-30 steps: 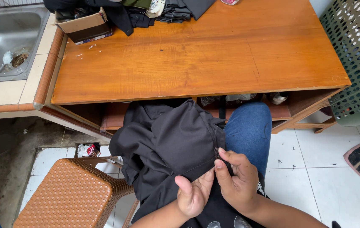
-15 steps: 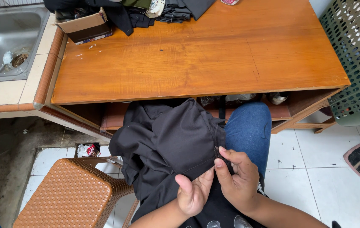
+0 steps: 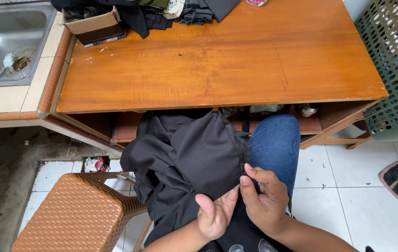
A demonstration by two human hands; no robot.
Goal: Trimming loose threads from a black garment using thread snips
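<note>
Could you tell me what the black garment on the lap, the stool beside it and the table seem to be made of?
The black garment, pinched by the left hand and right hand, looks like thin woven fabric, matte, judging by its soft folds. The stool seems to be brown woven rattan or plastic imitation; the basket-weave pattern shows, the material is unclear. The table looks like varnished wood or veneer, with visible grain and a slight sheen.

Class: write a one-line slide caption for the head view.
Both hands, left hand and right hand, pinch black cloth beside a wooden table.
</note>
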